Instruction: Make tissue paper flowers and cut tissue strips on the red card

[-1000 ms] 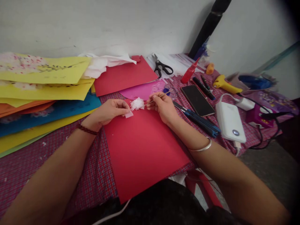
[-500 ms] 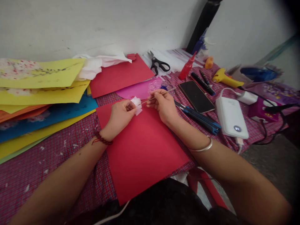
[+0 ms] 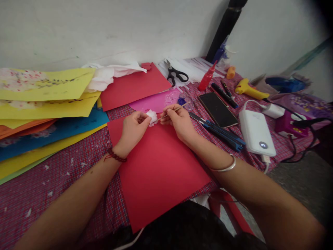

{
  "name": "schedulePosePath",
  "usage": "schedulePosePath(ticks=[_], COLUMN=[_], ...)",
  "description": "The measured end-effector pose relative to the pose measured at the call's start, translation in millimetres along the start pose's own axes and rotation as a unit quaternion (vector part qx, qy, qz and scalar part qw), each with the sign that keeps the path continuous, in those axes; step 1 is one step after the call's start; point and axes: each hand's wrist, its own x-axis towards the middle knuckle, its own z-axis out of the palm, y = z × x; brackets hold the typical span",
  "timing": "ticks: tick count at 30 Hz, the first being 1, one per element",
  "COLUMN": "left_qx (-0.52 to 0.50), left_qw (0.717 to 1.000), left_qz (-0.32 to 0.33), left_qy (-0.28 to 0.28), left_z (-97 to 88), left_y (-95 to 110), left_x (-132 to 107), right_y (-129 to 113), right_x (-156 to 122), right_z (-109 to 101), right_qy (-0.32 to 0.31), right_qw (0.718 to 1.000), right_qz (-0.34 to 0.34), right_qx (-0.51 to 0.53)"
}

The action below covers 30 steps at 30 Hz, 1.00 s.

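My left hand [image 3: 134,129] is closed, pinching a small white fringed paper flower [image 3: 152,117] above the far edge of a red sheet [image 3: 156,170]. My right hand [image 3: 178,121] is closed on a thin wooden stick [image 3: 173,110], whose near tip reaches into the white flower. The stick slants up and to the right past my fingers. Both hands hover over the red sheet, close together, with the flower between them.
Yellow, blue and orange sheets [image 3: 47,104] are stacked at the left. Another red sheet [image 3: 135,86], a pink sheet [image 3: 156,101], scissors [image 3: 175,74], a red glue bottle [image 3: 206,78], a phone [image 3: 218,109], a white power bank [image 3: 256,133], blue tools [image 3: 223,132] and a yellow glue gun [image 3: 249,89] lie beyond and right.
My left hand has closed round the white flower and lifted it toward the stick. The small white paper piece under it is no longer seen. The right hand has barely shifted.
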Motion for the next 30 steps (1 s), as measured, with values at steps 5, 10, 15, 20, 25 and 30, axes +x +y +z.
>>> schedulePosePath(ticks=[5,10,15,20,25,30], left_qx=[-0.063,-0.084,-0.099,-0.122,-0.143,-0.138], left_qw=[0.997,0.995,0.994,0.992,0.989,0.989], left_qz=[-0.022,-0.031,-0.035,-0.033,-0.039,-0.045], left_qy=[0.047,0.037,0.022,0.017,0.008,-0.013], left_z=[-5.3,-6.7,-7.6,-6.0,-4.1,-4.2], left_y=[-13.1,-14.1,-13.6,-13.9,-9.1,-14.5], left_x=[3.7,3.9,4.1,4.3,2.8,2.4], right_y=[5.2,7.8,0.3,-6.8,-10.2,-14.0], right_x=[-2.3,-4.9,-3.2,-4.6,-12.2,-14.3], right_z=[-3.3,-2.6,-7.7,-11.3,-4.6,-3.1], right_qy=[0.005,0.001,0.035,0.048,0.008,-0.029], right_qw=[0.999,0.996,0.998,0.997,0.998,0.997], right_qz=[-0.029,-0.070,-0.048,0.008,0.041,0.069], right_qx=[-0.025,-0.046,0.029,0.066,0.049,0.035])
